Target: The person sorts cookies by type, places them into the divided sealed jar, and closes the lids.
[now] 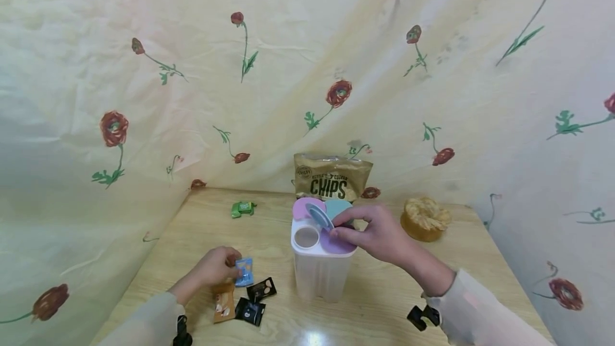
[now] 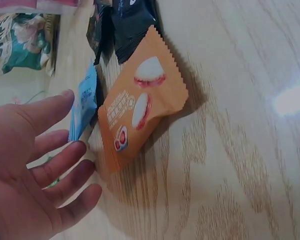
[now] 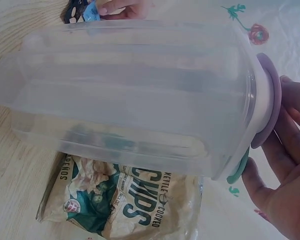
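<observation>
My left hand (image 1: 218,266) pinches the edge of a small blue snack packet (image 1: 244,272) between thumb and fingers; in the left wrist view the packet tilts up from the table. Beside it lies an orange packet (image 2: 140,102). Two black packets (image 1: 261,289) are to its right. With thumb and fingertips, my right hand (image 1: 379,231) holds a blue-grey round lid (image 1: 319,215) tilted up over a clear plastic storage container (image 1: 319,276). One round opening (image 1: 306,237) in the container's top is uncovered. Pink, teal and purple lids (image 3: 270,100) cover the other parts.
A bag of chips (image 1: 331,178) stands behind the container. A green packet (image 1: 243,208) lies at the table's back left, and a round braided bread-like item (image 1: 425,219) sits at the back right. Flowered cloth (image 1: 288,68) hangs around the table.
</observation>
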`<state>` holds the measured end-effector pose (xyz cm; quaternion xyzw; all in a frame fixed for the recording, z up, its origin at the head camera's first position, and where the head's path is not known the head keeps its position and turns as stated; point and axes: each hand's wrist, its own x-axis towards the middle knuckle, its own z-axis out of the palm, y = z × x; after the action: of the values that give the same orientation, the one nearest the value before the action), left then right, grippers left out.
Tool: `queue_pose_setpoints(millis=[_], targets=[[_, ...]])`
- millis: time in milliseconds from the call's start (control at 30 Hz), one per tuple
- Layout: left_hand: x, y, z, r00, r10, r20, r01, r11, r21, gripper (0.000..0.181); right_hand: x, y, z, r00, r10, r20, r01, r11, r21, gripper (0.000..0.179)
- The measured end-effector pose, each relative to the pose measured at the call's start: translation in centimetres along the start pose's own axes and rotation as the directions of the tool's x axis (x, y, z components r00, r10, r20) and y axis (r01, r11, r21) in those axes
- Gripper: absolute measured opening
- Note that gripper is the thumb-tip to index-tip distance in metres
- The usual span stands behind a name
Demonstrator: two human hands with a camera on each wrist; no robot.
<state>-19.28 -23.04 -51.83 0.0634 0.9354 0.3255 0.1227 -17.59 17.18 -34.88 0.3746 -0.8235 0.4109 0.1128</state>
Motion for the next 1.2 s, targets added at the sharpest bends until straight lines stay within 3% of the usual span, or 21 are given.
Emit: queue_pose_setpoints(millis=[233,433,800,900,1033,1200], targets=[[0.1,0.1,0.4,1.000,0.007,0.015,-0.007,1.000,0.018,0.038,-0.2,0.2,0.2,1.000,-0.005,-0.014,0.006,1.000,0.016,0.011],[-0.2,0.0,0.6,1.000,0.010,0.022,-0.010,1.000,-0.004,0.021,-0.2,0.4,0.3,1.000,-0.014,-0.005,0.014,1.000,0.025,0.010],[-0.3,-0.5,0.4,0.997,0.072,-0.028,-0.074,0.995,-0.061,0.029,-0.4,0.2,0.3,1.000,0.016,-0.019,-0.015,0.999,0.050,0.014],[-0.1,-0.5,0.2,0.993,0.099,-0.061,-0.104,0.991,-0.079,0.022,-0.5,0.1,0.3,0.999,0.041,-0.028,-0.039,0.998,0.053,0.015],[0.1,0.4,-0.7,0.988,0.115,-0.102,-0.127,0.984,-0.126,0.008,-0.5,-0.1,0.3,0.998,0.058,-0.035,-0.057,0.998,0.032,0.014],[0.0,3.0,-2.6,0.979,0.147,-0.139,-0.171,0.969,-0.179,0.014,-0.5,0.0,0.3,0.997,0.059,-0.040,-0.058,0.998,0.031,0.013]])
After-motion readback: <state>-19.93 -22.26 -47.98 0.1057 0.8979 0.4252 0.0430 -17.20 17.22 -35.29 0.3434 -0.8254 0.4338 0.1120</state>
